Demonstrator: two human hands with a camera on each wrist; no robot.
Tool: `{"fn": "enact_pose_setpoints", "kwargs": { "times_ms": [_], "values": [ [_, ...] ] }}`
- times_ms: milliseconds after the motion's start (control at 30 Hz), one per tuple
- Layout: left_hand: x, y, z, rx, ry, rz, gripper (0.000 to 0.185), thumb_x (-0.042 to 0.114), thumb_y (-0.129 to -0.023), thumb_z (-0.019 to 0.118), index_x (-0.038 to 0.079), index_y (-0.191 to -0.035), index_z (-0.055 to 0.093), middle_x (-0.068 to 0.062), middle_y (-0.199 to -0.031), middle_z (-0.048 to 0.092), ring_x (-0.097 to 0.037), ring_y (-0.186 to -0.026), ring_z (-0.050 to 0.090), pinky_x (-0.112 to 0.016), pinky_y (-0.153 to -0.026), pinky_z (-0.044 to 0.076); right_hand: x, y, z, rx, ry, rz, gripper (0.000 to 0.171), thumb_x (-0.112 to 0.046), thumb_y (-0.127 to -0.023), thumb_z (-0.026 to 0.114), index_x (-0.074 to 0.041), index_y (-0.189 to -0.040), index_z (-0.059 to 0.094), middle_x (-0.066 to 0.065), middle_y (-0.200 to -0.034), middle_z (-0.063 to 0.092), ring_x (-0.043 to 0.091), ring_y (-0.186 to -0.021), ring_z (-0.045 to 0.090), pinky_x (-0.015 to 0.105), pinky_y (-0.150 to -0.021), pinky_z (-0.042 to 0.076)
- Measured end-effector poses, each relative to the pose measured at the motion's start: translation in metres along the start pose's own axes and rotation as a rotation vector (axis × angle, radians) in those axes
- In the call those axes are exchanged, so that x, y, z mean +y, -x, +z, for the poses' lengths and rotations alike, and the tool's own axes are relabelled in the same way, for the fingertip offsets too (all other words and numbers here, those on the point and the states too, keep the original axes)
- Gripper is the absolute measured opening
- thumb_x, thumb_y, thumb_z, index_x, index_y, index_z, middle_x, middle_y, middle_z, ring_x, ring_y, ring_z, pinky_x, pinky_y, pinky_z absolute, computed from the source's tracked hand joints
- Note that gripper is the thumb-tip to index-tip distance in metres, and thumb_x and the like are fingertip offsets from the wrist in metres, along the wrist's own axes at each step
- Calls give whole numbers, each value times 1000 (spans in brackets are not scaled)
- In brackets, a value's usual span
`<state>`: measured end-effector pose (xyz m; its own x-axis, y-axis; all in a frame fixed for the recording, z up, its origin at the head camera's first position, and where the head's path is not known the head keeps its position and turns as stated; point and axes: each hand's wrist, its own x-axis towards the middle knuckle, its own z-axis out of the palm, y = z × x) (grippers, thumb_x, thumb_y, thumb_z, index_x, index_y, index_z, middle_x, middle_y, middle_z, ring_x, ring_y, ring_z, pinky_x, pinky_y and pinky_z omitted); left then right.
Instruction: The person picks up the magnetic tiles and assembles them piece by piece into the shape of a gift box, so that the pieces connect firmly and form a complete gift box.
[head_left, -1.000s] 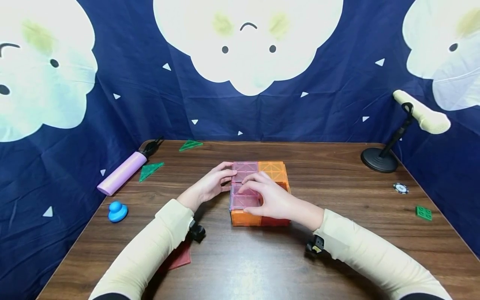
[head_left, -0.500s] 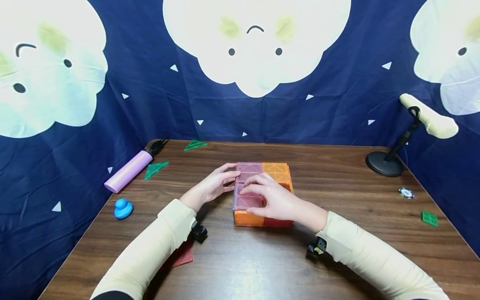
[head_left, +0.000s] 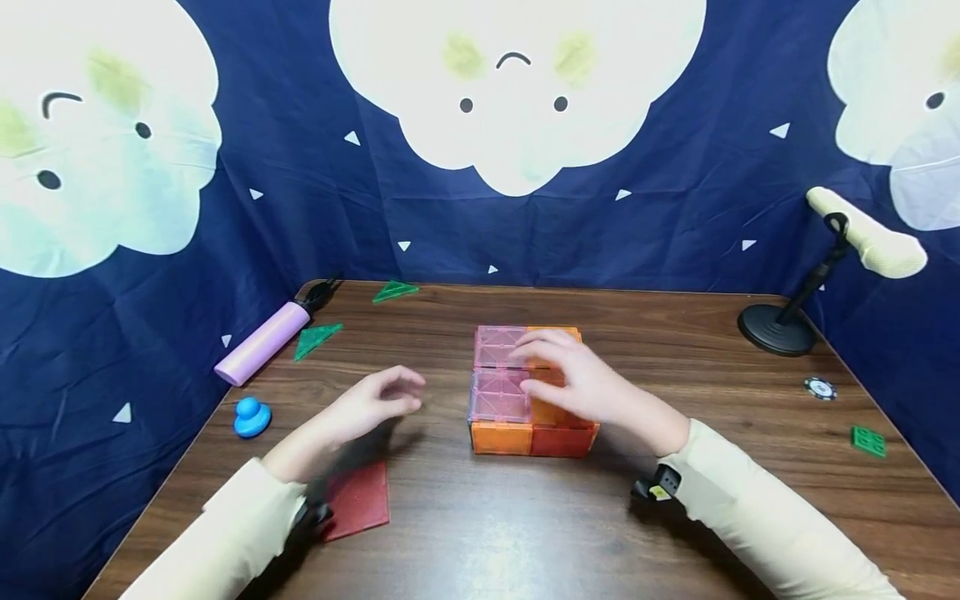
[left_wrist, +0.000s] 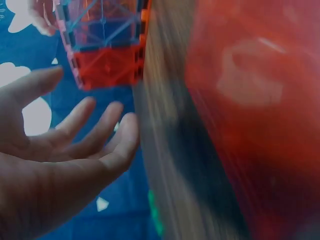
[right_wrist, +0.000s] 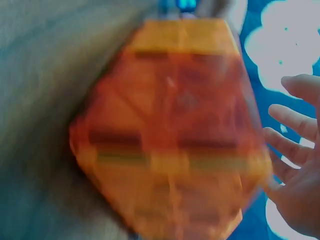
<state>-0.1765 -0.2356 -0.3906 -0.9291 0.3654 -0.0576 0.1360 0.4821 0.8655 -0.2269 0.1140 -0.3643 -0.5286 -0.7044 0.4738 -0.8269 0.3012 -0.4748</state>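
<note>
Translucent tile box (head_left: 531, 398) at desk (head_left: 675, 500) centre looks nearly closed, right hand (head_left: 581, 379) resting spread fingers on top; left hand (head_left: 375, 402) at 9 o'clock, open, above spare red tile (head_left: 358, 500).

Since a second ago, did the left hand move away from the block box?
Yes. The left hand has pulled back leftward off the block box, toward the red tile on the table.
</note>
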Motion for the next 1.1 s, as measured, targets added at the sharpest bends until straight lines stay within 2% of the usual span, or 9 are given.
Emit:
{"fn": "enact_pose_setpoints", "kwargs": {
  "times_ms": [100, 167, 333, 400, 500, 633, 800, 967, 1100],
  "values": [
    [-1, 27, -9, -15, -209, 66, 30, 17, -97, 71, 0, -120, 63, -15, -119, 67, -35, -117, 63, -51, -97, 51, 14, 7, -12, 80, -11, 69, 33, -11, -91, 76, -4, -122, 69, 14, -130, 63, 29, -125, 54, 50, -107, 40],
    [-2, 42, -13, -28, -365, 104, 31, 23, -93, 76, 5, -116, 65, -8, -115, 68, -31, -113, 64, -52, -95, 51, 25, 13, -18, 126, -50, 155, 34, -8, -91, 76, -2, -124, 68, 15, -132, 63, 30, -127, 54, 50, -107, 40],
    [-7, 68, -12, -75, -622, 137, 46, 39, -79, 87, 13, -109, 65, 3, -100, 60, -19, -90, 58, -38, -76, 50, 53, 23, -20, 189, -320, 469, 40, -8, -99, 66, 4, -136, 58, 25, -140, 56, 37, -132, 51, 55, -110, 37],
    [-8, 75, -9, -103, -656, 109, 54, 43, -72, 91, 14, -108, 63, 4, -97, 55, -16, -85, 51, -34, -69, 45, 63, 26, -16, 188, -468, 575, 45, -9, -102, 61, 4, -144, 50, 28, -145, 49, 38, -134, 47, 54, -113, 34],
    [-10, 81, -5, -137, -695, 76, 60, 43, -67, 94, 15, -110, 63, 4, -100, 51, -16, -87, 47, -34, -69, 44, 73, 29, -8, 181, -677, 670, 51, -13, -106, 54, 4, -152, 39, 25, -153, 39, 31, -135, 43, 49, -117, 29],
    [-11, 85, 0, -147, -713, 96, 64, 42, -64, 95, 15, -112, 62, 4, -103, 49, -18, -91, 47, -36, -71, 46, 79, 30, -1, 188, -858, 725, 51, -16, -107, 51, 4, -153, 37, 18, -149, 43, 17, -123, 52, 38, -112, 38],
    [-9, 91, 7, -150, -721, 141, 69, 49, -61, 95, 15, -109, 58, 6, -101, 45, -17, -90, 43, -33, -69, 45, 81, 29, 4, 217, -935, 727, 45, -17, -107, 52, 7, -144, 43, 7, -128, 58, 11, -107, 62, 26, -94, 50],
    [-6, 97, 12, -160, -736, 154, 78, 60, -57, 93, 15, -109, 56, 6, -103, 45, -17, -90, 43, -33, -71, 47, 83, 30, 6, 229, -939, 725, 44, -19, -107, 53, 6, -142, 45, 2, -123, 60, 12, -106, 62, 25, -92, 51],
    [-6, 96, 16, -166, -757, 172, 77, 49, -54, 96, 14, -108, 54, 6, -101, 45, -16, -89, 44, -33, -70, 47, 83, 29, 6, 235, -949, 721, 42, -18, -107, 52, 6, -141, 45, 2, -121, 60, 12, -105, 62, 26, -92, 51]
  ]
}}
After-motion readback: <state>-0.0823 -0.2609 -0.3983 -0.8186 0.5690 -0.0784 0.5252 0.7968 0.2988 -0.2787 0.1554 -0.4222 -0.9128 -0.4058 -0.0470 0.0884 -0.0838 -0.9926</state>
